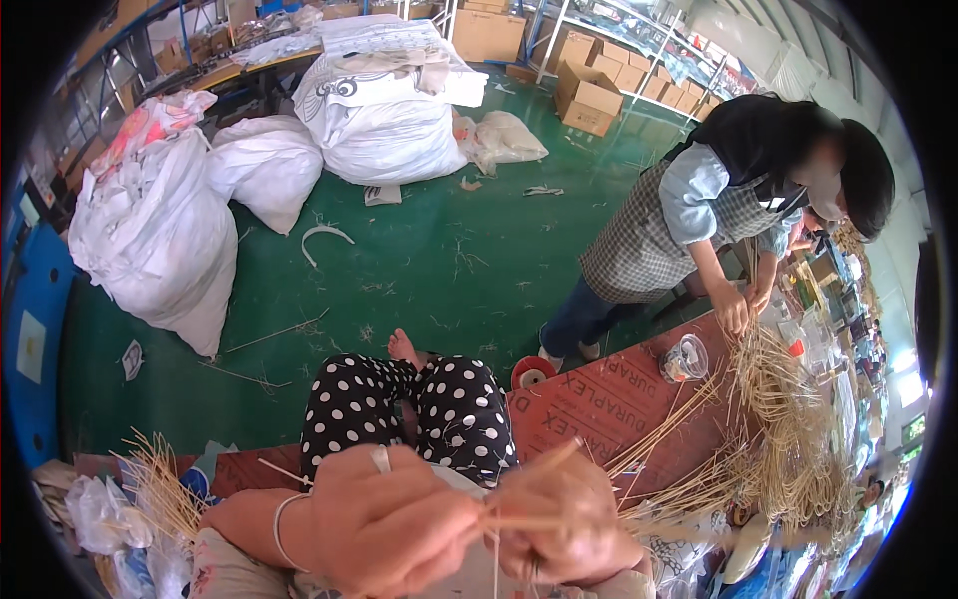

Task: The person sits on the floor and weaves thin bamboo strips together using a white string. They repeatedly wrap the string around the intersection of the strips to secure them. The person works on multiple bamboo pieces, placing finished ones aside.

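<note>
Close in front of my lap, my left hand [389,524] is closed, its thumb and fingers pinching thin tan straw strands [524,522]. My right hand [569,509], slightly smeared by motion, is closed round the same strands just beside it. One strand end sticks up above the right fingers; other lengths run off to the right. How the strands cross between the fingertips is hidden. A large bundle of looped straw [788,429] lies to the right, with loose stalks reaching toward my right hand. More straw stalks [165,489] stand at the lower left.
A co-worker [699,210] in a checked apron bends over straw at the red-brown board [579,409], where a clear plastic tub [684,359] stands. Stuffed white sacks [160,240] sit at the left on the green floor [449,250]. An open cardboard box [587,100] stands farther back.
</note>
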A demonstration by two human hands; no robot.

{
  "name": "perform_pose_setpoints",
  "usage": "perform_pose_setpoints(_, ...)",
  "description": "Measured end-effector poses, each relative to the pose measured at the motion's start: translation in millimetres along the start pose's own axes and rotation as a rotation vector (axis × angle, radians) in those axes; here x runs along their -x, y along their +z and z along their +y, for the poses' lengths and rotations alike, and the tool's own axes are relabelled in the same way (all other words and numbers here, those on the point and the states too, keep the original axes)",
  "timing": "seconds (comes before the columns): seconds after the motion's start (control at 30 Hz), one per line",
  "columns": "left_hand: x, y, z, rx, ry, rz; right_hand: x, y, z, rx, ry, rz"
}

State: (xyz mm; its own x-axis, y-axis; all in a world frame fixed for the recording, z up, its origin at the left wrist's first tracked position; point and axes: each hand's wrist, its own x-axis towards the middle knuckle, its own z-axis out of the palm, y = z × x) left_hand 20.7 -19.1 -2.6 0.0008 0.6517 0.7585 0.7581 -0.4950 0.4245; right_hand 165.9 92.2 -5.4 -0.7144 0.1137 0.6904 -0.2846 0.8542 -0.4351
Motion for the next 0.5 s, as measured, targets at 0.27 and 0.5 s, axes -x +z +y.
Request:
perform_pose_setpoints(0.27, 11, 30, -50, -0.004, -0.191, 0.008, 7, 45, 62, -0.095, 0.084, 0.205)
perform_pose_setpoints(0.5, 8, 11, -38, 0.490, -0.497, -0.068, -5, -12, 30, 0.112, -0.062, 0.007)
